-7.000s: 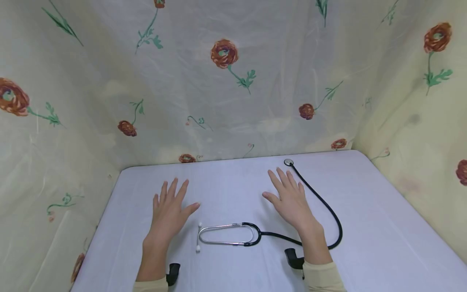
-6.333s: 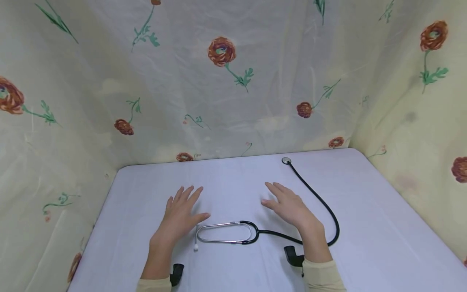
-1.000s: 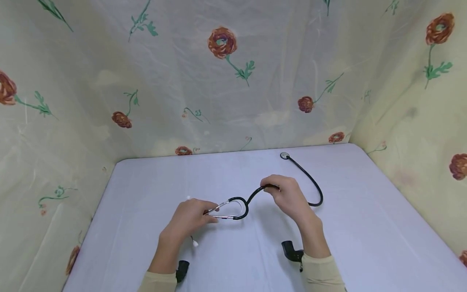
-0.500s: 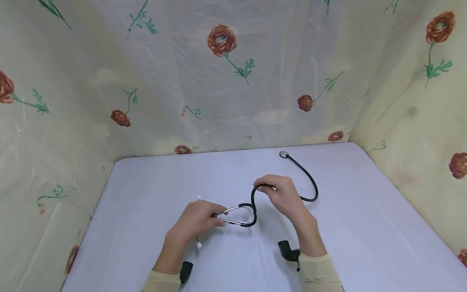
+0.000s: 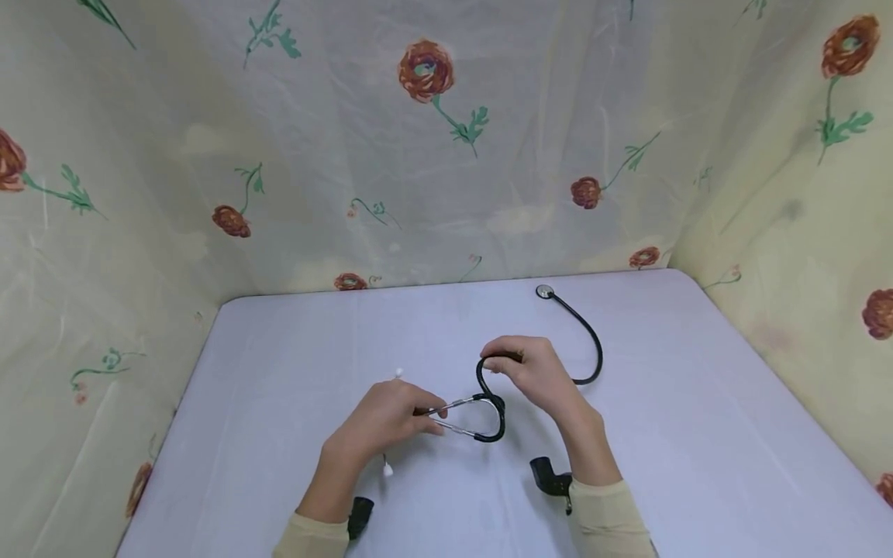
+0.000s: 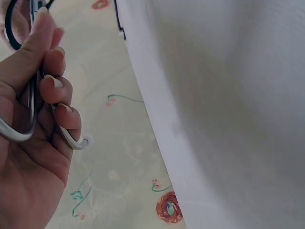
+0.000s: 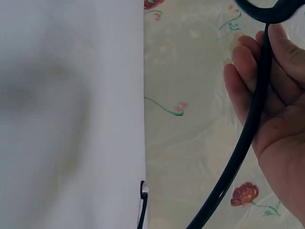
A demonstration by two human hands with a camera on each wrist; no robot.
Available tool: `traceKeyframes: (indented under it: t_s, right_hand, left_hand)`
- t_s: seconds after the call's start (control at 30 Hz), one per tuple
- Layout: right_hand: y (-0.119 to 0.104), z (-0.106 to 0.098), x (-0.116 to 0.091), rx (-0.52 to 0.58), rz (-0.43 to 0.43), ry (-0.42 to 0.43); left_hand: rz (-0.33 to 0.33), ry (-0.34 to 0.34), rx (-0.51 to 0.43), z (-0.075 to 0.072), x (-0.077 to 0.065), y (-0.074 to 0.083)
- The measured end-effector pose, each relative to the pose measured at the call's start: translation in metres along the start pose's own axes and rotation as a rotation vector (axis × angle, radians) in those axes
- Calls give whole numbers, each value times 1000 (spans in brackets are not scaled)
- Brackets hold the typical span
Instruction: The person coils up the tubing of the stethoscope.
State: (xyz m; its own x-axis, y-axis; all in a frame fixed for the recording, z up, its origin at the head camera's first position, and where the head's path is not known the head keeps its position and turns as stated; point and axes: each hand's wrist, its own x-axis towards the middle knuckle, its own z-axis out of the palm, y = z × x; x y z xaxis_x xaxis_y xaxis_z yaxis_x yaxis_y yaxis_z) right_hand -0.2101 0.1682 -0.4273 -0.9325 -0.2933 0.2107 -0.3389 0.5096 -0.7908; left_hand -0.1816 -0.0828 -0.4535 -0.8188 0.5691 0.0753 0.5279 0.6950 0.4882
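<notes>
A stethoscope with black tubing (image 5: 597,349) is partly raised off the table between the hands. My left hand (image 5: 380,422) grips its silver ear tubes (image 6: 32,109), fingers curled round them in the left wrist view. White ear tips (image 5: 387,470) stick out on both sides of that hand. My right hand (image 5: 536,376) pinches the black tube (image 7: 250,124) between thumb and fingers; in the right wrist view it crosses the palm. Between the hands the tube bends in a tight curve beside the black yoke (image 5: 499,426). The round chest piece (image 5: 545,291) lies near the table's far edge.
A white-covered table (image 5: 293,341) lies under both hands. Flower-printed curtains (image 5: 314,116) surround its back and sides. Black wrist devices (image 5: 551,478) stick out beside both sleeves.
Earlier, both hands hovered open over the flat stethoscope; now both hold it. Over the last second the left hand moves right with the ear tubes, and the tube between the hands curves more tightly.
</notes>
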Motion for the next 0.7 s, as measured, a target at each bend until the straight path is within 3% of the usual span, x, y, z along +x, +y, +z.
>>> traceKeyframes:
  t_s: [0.3,0.7]
  right_hand:
    - [7,4,0,42,144,-122]
    - [10,12,3,47,159,-235]
  left_hand:
    - [62,6,-27,1,2,7]
    - [141,71,-26,-2,2,10]
